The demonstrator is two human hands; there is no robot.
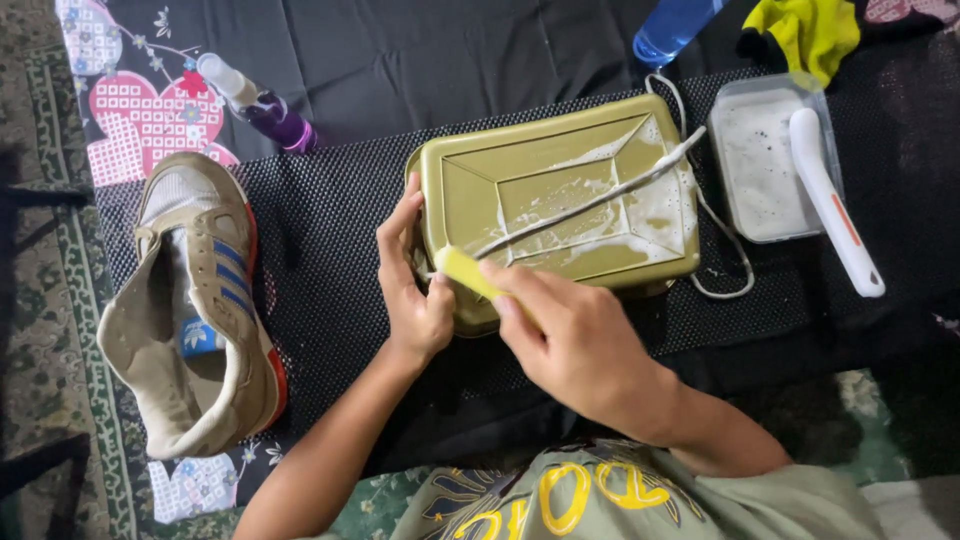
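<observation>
Head view, looking down. Left hand [415, 300] curled around the near left edge of an upturned olive-green tub [555, 200], fingers pressing one end of a wet white shoelace [600, 195]. Right hand [580, 345] closed tight on a yellow brush [465, 270], bristles down on the lace at the tub's near left corner. Lace stretched across the soapy tub bottom, far end looping off the right side. Tub sitting on a black mesh mat [330, 250]. Left of it, a tan shoe [195, 310] with blue stripes, lace gone. Right of it, a clear tray [765, 160] of foamy water with a white brush [835, 205] lying across. Purple spray bottle [255, 100], blue bottle [675, 25] and yellow cloth [810, 30] farther back.
</observation>
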